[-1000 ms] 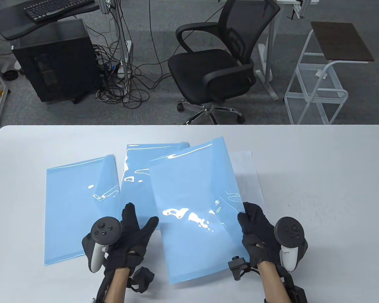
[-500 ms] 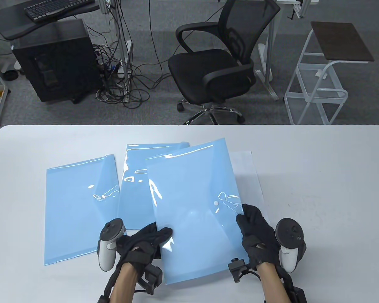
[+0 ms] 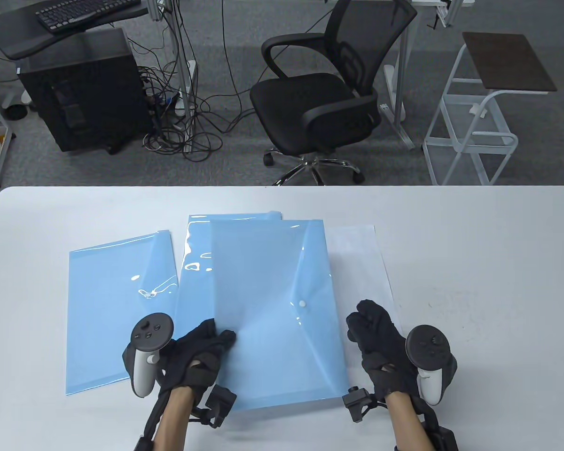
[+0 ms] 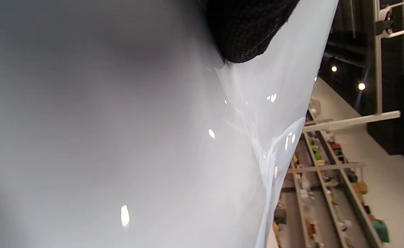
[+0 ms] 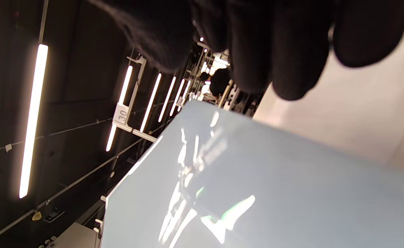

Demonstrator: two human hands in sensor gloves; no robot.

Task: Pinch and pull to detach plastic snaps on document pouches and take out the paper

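Blue pouch (image 3: 272, 310) w/ white snap (image 3: 302, 304) lies flat on the white table (image 3: 474, 244), flap side up, snap closed by the look of it. It overlaps a second blue pouch (image 3: 195, 263) behind it; a third pouch (image 3: 113, 305) sits further left, flap corner lifted. A white paper sheet (image 3: 362, 263) pokes out along the front pouch's right edge.

Left hand (image 3: 195, 350) is at the pouch's near-left edge, thumb on top of the plastic, fingers curled beneath — it pinches that edge. Left wrist view shows a gloved fingertip (image 4: 246, 31) pressed into the glossy sheet.

Right hand (image 3: 380, 338) is just beside the pouch's right edge, apart from it, over the paper; fingers loosely bent, nothing held. In the right wrist view the fingers (image 5: 284, 51) hang clear above the pouch's surface (image 5: 257, 193).

Office chair (image 3: 319, 94) and a PC tower (image 3: 84, 89) stand on the floor beyond the table.
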